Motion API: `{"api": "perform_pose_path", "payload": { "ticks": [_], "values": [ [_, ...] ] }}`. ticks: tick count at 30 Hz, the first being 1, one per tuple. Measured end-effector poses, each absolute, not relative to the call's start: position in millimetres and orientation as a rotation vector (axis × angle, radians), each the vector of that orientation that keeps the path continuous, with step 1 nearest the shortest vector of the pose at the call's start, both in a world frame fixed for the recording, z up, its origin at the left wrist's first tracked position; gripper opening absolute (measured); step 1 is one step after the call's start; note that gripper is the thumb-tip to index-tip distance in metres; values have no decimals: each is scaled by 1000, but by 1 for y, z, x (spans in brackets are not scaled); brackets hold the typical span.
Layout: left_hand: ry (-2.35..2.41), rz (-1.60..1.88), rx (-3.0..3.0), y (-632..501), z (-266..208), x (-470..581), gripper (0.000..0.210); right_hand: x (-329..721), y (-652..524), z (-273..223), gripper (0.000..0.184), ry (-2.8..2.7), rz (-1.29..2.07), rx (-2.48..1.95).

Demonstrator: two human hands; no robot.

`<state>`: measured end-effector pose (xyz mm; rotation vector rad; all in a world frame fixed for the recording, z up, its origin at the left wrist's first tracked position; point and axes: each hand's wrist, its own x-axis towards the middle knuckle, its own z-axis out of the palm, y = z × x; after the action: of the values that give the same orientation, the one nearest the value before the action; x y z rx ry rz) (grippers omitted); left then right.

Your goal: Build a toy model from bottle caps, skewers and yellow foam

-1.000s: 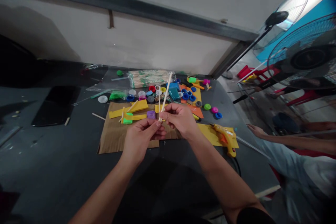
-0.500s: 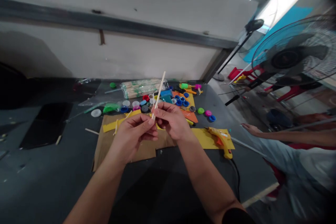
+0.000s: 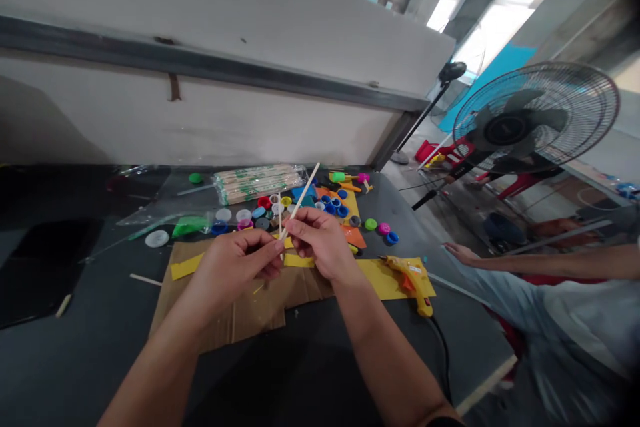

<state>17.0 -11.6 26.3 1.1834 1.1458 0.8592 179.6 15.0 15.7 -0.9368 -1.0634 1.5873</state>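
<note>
With left hand (image 3: 241, 260) and right hand (image 3: 323, 240), our fingers pinched sticks (image 3: 306, 188); uneven pressure could have skewed the one-o'clock-leaning one.

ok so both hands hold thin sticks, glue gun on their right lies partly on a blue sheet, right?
Colour's off: in the head view, the sheet partly under the glue gun is yellow. Left hand and right hand do hold thin sticks, glue gun to their right.

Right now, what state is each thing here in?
Long stick: held, slanting
Left hand: pinched shut at its lower end
Right hand: pinching it
Glue gun: lying on yellow sheet
Stick bundle: in clear plastic
Cardboard: lying flat
Black slab: flat, dark
Fan: running or not, unclear
</note>
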Motion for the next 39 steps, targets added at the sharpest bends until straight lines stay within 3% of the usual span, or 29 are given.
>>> {"api": "perform_pose_path", "payload": {
  "ticks": [8,39],
  "values": [
    [1048,863,1313,-15,31,13,22,184,10,22,22,-1073,1586,-879],
    [1189,827,1419,-15,32,12,22,178,12,15,32,-1005,1578,-895]
  ]
}}
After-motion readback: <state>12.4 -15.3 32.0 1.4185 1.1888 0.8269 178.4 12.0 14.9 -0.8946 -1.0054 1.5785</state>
